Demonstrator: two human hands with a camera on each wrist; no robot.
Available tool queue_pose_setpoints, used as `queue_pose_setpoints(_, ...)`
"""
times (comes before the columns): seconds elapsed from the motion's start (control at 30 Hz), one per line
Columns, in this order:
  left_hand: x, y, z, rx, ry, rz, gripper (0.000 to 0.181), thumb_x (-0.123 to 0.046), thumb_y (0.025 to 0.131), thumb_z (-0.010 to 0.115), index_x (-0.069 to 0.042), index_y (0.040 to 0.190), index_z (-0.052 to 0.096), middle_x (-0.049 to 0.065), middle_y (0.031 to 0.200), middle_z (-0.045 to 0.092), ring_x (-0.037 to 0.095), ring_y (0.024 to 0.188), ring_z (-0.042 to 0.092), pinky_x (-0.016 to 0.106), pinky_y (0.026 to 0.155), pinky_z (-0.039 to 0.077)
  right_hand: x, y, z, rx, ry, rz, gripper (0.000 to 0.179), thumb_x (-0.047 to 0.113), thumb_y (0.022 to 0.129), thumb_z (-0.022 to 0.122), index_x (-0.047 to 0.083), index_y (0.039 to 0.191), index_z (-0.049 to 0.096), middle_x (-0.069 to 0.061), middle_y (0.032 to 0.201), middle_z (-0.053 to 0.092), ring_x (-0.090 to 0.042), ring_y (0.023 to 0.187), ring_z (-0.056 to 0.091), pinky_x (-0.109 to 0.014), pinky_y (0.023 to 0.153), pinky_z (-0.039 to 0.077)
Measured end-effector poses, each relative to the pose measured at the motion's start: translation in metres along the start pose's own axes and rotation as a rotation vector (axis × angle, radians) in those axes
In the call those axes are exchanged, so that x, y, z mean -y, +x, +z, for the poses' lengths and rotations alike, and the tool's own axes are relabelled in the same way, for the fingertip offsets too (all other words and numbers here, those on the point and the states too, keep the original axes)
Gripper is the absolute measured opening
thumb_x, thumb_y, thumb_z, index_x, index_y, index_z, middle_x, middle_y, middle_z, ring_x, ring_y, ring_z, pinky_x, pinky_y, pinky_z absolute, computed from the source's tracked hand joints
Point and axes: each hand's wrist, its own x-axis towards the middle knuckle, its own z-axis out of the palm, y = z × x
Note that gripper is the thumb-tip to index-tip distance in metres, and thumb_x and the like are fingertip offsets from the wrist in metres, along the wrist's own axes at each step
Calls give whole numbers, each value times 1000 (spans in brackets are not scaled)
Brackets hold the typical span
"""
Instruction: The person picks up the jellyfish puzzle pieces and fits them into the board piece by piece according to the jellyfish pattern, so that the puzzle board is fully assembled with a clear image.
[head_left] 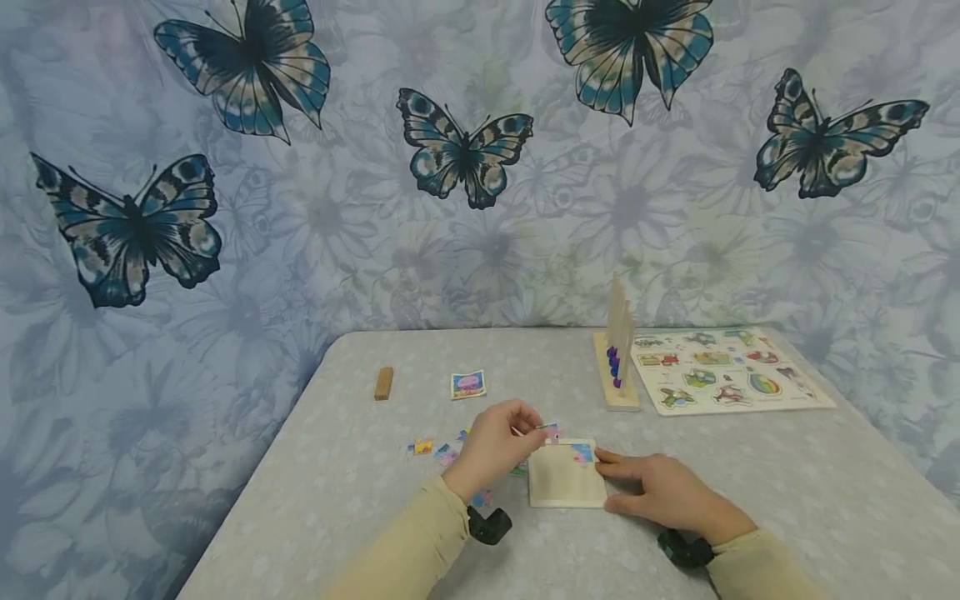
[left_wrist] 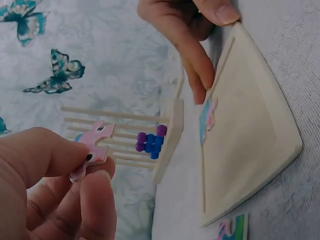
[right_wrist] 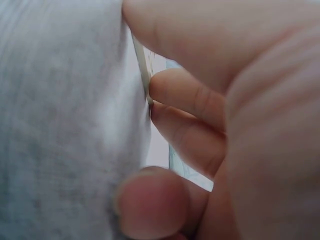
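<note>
My left hand (head_left: 497, 443) pinches a pink jigsaw piece (left_wrist: 96, 136) with a black dot on it between thumb and fingers. The piece is held up just off the top left corner of a shallow wooden puzzle tray (head_left: 566, 490). One blue and pink jigsaw piece (head_left: 582, 452) lies inside that tray, along its far edge near the right corner. At the tray's right side, my right hand (head_left: 671, 493) rests with extended fingers and thumb touching the edge. Loose pieces (head_left: 446, 455) lie left of the tray, partly hidden behind my left hand.
A picture card (head_left: 468, 384) and a wooden block (head_left: 383, 383) lie farther back on the left. Back right stands a wooden rack with upright rods and purple and blue beads (head_left: 614, 368), beside a flat picture board (head_left: 735, 371). Butterfly-patterned cloth hangs behind the table.
</note>
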Motion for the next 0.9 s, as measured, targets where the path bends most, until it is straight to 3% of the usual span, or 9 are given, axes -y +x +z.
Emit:
queue_pose_setpoints(0.1,8,9,14,-19,4,-31,7,-26,95,75,-21,93,70,-7,86,69,9,74,63,27,61,52,-1,1,1,7,-3,-6,65,62,92,66,24,144,62,5,155,51,-28,131,59,-49,99,53)
queue_pose_setpoints(0.37,32,14,43,-27,90,-65,8,-27,96,75,-22,99,71,-11,85,70,2,72,60,24,61,49,-2,2,1,-2,12,-21,64,62,92,66,23,144,62,6,154,52,-27,131,60,-49,100,53)
queue_pose_setpoints(0.6,43,17,55,-55,223,-30,7,-32,97,73,-28,103,72,-15,88,70,-2,75,60,23,63,47,0,0,-2,-6,6,1,64,60,92,68,22,143,63,5,154,52,-28,132,59,-52,101,51)
queue_pose_setpoints(0.9,44,19,61,-78,346,22,13,-34,96,74,-24,105,75,-11,93,69,-1,77,64,23,67,49,-1,1,-2,-2,4,18,65,61,92,68,22,143,63,6,155,51,-28,132,59,-53,101,51)
